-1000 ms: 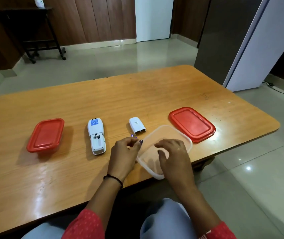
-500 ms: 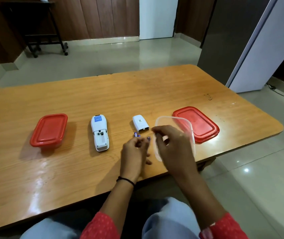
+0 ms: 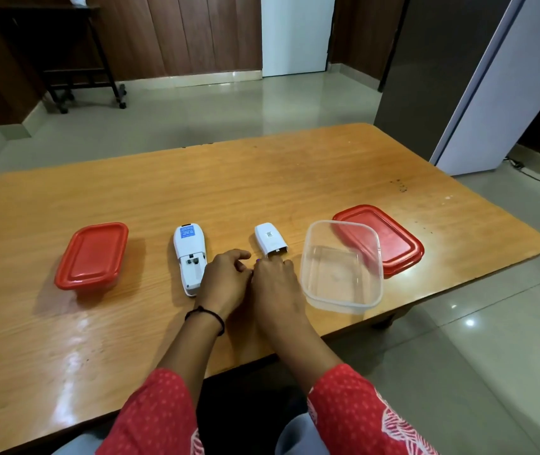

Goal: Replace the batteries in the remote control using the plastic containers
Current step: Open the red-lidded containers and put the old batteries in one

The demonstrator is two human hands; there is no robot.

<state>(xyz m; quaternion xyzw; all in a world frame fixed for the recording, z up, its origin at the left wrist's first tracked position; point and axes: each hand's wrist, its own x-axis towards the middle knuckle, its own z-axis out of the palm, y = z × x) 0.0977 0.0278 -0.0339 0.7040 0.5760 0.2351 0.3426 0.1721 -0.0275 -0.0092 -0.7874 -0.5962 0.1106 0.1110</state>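
Head view: both hands meet on the wooden table (image 3: 130, 323) between the remote (image 3: 189, 257) and the empty clear container (image 3: 344, 267). Left hand (image 3: 226, 280) is curled knuckles-up with the index finger stretched forward; right hand (image 3: 275, 284) is curled beside it, fingertips down at the near end of the battery cover (image 3: 270, 239). A tiny purple speck shows between the hands, probably a battery, but whether either hand pinches it cannot be told. The remote lies face down, its battery bay open and apparently empty. A loose red lid (image 3: 390, 238) lies behind the clear container; a closed red-lidded container (image 3: 93, 257) sits well to the left. Judgement: batteries are small, light, hard and smooth, so they roll and slip easily; best pinched across the middle with thumb and forefinger. The remote is light, rigid plastic; hold it by its long sides.
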